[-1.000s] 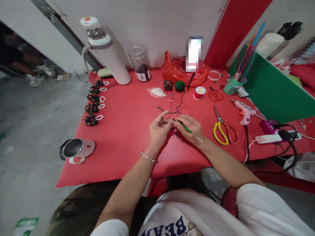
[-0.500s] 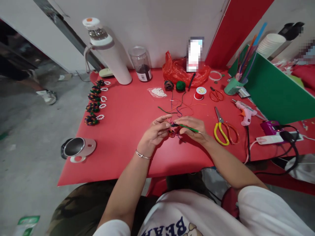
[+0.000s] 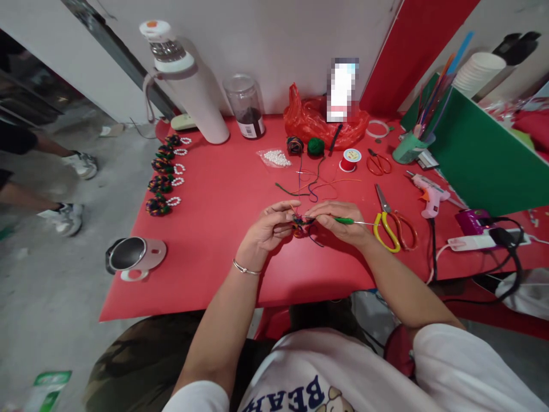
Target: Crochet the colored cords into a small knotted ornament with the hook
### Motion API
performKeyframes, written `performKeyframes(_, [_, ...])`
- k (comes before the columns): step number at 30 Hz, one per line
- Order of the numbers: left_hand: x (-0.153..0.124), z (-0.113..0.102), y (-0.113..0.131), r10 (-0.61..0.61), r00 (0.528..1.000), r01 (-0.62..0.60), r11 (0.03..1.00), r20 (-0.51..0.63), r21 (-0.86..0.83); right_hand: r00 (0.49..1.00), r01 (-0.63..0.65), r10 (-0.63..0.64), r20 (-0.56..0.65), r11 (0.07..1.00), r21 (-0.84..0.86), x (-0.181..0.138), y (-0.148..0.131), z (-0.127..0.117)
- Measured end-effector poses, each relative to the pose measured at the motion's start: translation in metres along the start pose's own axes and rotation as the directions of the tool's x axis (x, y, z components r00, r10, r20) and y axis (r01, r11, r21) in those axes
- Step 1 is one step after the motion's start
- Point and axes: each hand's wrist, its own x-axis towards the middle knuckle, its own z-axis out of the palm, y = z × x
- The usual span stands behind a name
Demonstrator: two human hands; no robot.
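Note:
My left hand [image 3: 270, 224] pinches a small multicoloured piece of crochet [image 3: 299, 225] over the red table. In my right hand [image 3: 337, 220] is a crochet hook [image 3: 344, 221] with a green grip, its tip end at the crochet piece. Strands of yarn run from the piece toward a dark multicoloured yarn ball [image 3: 294, 145] and a green yarn ball [image 3: 315, 147]. A bag of white beads [image 3: 275, 158] lies beyond my left hand, and a spool of red thread [image 3: 350, 159] beyond my right. My fingers partly hide the stitches.
Yellow-and-orange-handled scissors [image 3: 389, 222], small red scissors [image 3: 378, 162] and a pink glue gun [image 3: 432, 196] lie at right. Several yarn pieces with bead loops [image 3: 159, 205] line the left edge, near a mug [image 3: 138, 255]. A bottle [image 3: 195, 91] and jar [image 3: 246, 109] stand behind.
The crochet hook has turned to lie flatter, its rear end further right in my right hand. At far left, more of a walking person's legs has come into view.

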Motion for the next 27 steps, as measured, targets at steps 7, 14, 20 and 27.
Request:
performKeyframes(7, [-0.001,0.014,-0.009,0.13,0.988,-0.123,0.989,-0.087,0.085,0.986,-0.094,0.104,-0.13,0.992,0.082,0.0,0.004,0.015])
performKeyframes(14, [0.004,0.031,-0.034,0.416,0.889,-0.371,0.899,-0.19,0.231,0.961,0.059,-0.152,-0.233,0.93,-0.364,-0.005,0.01,0.029])
performKeyframes(20, [0.003,0.029,-0.03,0.224,0.967,-0.227,0.974,-0.121,-0.009,0.946,0.114,-0.223,-0.235,0.908,-0.404,-0.008,0.016,0.03])
performKeyframes(27, [0.002,0.008,-0.014,-0.051,0.992,0.062,0.994,0.119,-0.087,0.967,0.198,-0.221,-0.125,0.965,-0.175,-0.003,0.02,0.014])
